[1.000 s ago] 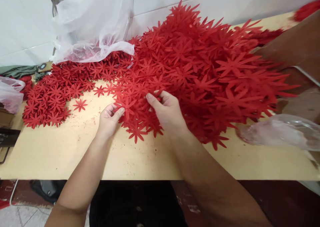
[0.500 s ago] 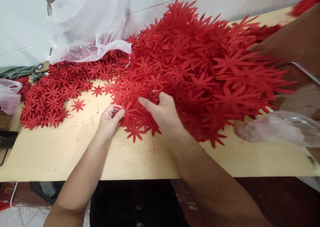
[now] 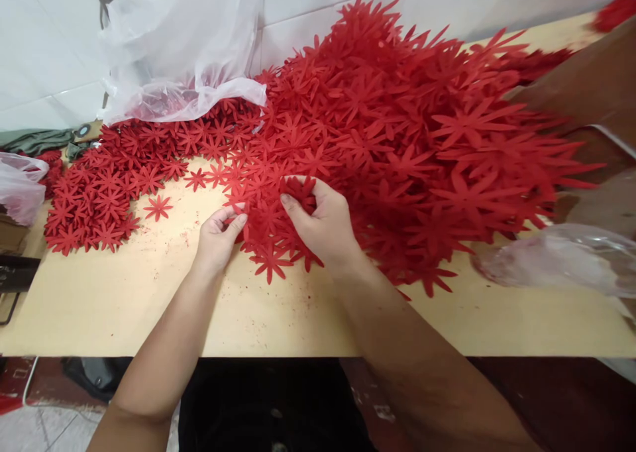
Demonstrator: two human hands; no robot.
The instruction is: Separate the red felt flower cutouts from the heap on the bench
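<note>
A big heap of red flower-shaped cutouts (image 3: 368, 127) covers the middle and right of the pale tabletop (image 3: 258, 319). At its front left edge, my left hand (image 3: 221, 233) pinches a red cutout between thumb and fingertips. Just to the right, my right hand (image 3: 320, 217) is curled over the heap, with red cutouts between its thumb and fingers; how many is not clear. One loose red flower (image 3: 158, 207) lies flat to the left of my left hand.
A lower pile of red cutouts (image 3: 99, 200) spreads along the left. White plastic bags (image 3: 183, 48) stand by the tiled wall. On the right are a clear plastic bag (image 3: 561, 260) and a brown cardboard box (image 3: 586, 81).
My right hand has closed more around red cutouts and turned slightly, showing them between its fingers. My left hand stays nearly in place. The whole view has shifted a little.
</note>
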